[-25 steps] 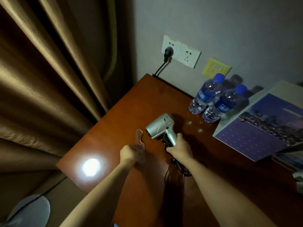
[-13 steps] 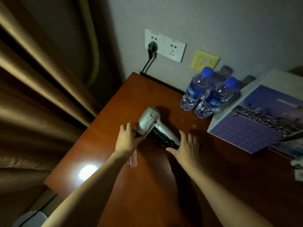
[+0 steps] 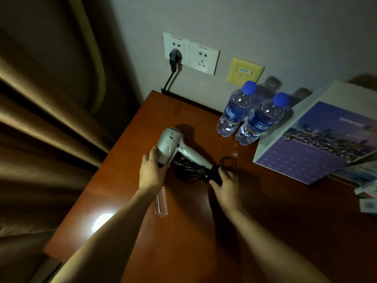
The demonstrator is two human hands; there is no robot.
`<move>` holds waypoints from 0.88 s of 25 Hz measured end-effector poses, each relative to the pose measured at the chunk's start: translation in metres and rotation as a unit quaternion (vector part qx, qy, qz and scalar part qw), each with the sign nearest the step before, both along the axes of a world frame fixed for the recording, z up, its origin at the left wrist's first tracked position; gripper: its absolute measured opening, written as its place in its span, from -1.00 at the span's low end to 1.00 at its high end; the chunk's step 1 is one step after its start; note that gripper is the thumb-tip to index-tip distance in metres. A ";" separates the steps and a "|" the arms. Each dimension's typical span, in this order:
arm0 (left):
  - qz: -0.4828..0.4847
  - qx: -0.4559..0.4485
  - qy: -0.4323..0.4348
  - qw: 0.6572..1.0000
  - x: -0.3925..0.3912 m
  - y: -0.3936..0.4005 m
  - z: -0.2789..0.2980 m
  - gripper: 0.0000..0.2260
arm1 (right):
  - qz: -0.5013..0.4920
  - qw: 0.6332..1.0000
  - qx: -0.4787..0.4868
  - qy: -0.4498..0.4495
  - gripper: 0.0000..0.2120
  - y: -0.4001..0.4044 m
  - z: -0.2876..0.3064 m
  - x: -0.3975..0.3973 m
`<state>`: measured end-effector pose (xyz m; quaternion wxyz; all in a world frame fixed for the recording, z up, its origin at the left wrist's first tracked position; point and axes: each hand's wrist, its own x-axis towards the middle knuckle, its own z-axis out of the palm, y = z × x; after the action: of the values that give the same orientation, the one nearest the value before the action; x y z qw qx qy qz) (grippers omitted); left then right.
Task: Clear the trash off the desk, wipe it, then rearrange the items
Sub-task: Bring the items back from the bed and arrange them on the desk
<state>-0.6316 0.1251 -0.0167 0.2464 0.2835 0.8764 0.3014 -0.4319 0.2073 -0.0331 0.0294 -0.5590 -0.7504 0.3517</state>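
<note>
Dim room, brown wooden desk (image 3: 204, 231) by a curtain (image 3: 51, 129). I see two water bottles (image 3: 234, 113) with blue labels; I cannot read them. My left hand (image 3: 152, 172) holds the silver hair dryer (image 3: 171, 146) by its nozzle end. My right hand (image 3: 226, 184) pinches its black cord (image 3: 193, 170). A pink comb (image 3: 161, 203) lies beside my left wrist.

Hotel room, wooden desk (image 3: 204, 231), complimentary water bottles (image 3: 234, 113), heavy curtain (image 3: 40, 139), wall sockets (image 3: 191, 53)

We see the translucent pink plastic comb (image 3: 161, 203) only in part; the left hand (image 3: 152, 172) covers its upper end. The purple cityscape calendar (image 3: 318, 144) and the small printed cards (image 3: 367, 198) are cut off by the right edge. The labels on the clear blue-capped water bottles (image 3: 234, 113) are too small to read.
</note>
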 end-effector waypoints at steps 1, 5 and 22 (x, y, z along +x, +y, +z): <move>0.009 0.004 0.002 1.000 -0.010 0.003 -0.001 -0.34 | 0.009 1.000 0.006 0.003 -0.46 0.007 0.000 -0.013; 0.037 -0.006 0.033 0.999 -0.051 0.022 0.000 -0.35 | 0.031 0.999 0.038 0.022 -0.47 0.032 -0.005 -0.060; 0.072 0.021 0.023 0.997 -0.113 0.086 -0.010 -0.35 | 0.085 0.984 0.151 0.034 -0.42 0.101 -0.012 -0.124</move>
<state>-0.7442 0.2111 -0.0264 0.1978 0.2319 0.8935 0.3297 -0.5555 0.3084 -0.0451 0.1092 -0.4703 -0.8379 0.2546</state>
